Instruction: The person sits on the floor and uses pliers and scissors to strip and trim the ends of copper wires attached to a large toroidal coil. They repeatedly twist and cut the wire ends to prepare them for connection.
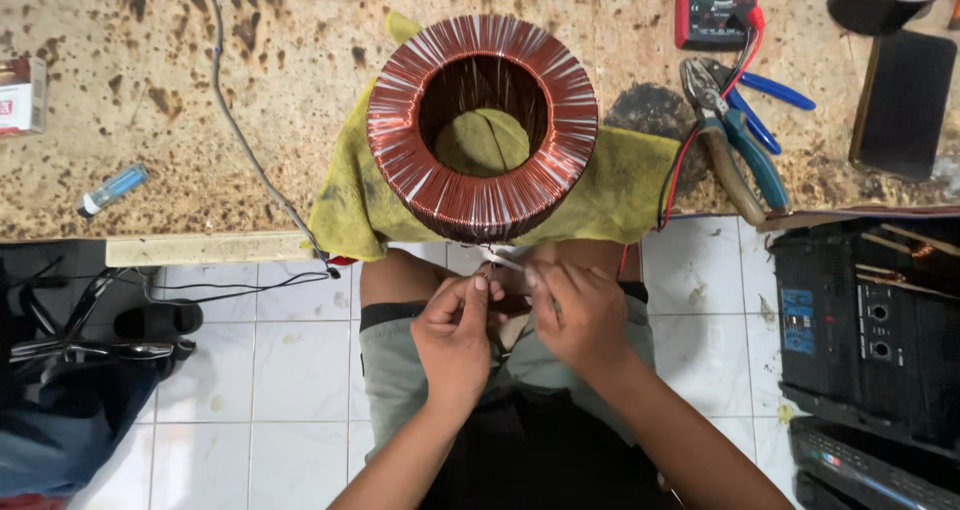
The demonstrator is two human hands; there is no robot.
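Below the bench edge, I note left hand (455, 332) and right hand (580, 315) pinched together on thin stiff wire leads (503, 261) from the heavy copper-wound ring coil (482, 128) resting on yellow cloth (620, 185); grip leads near their ends.

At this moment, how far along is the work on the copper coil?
The toroidal coil looks fully wound and sits on the yellow cloth. Left hand and right hand pinch a thin lead wire below it. The multimeter and pliers lie untouched.

A small red-and-white cardboard box (20, 95) sits at the bench's far left edge. Blue rectangular stickers (797, 322) mark the black case, lower right.
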